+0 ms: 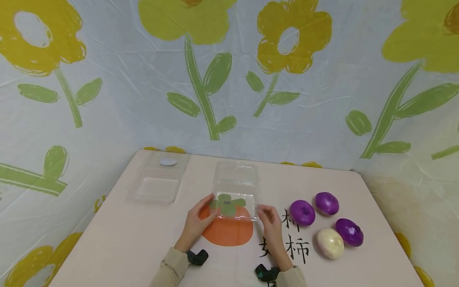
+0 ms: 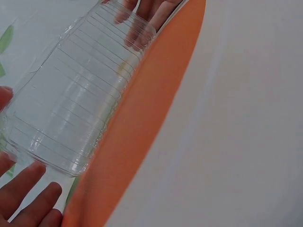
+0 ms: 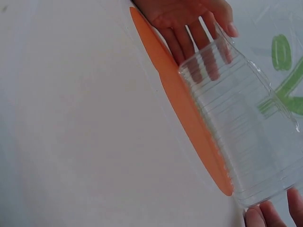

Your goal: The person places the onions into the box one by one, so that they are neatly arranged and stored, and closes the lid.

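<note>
A clear plastic clamshell box stands with its lid raised away from me, over the orange persimmon print in the head view. My left hand holds its left end, thumb at the rim and fingers against the side. At the right end, my right hand grips the near corner between thumb and fingers. Both wrist views show the ribbed wall of the box, with fingers at either end. Through the clear plastic, fingertips of the left hand show in the right wrist view.
Another clear box, lid laid back with a white oval label, sits at the back left. To the right lie purple onions and a white onion. A flower-printed cloth hangs behind the table.
</note>
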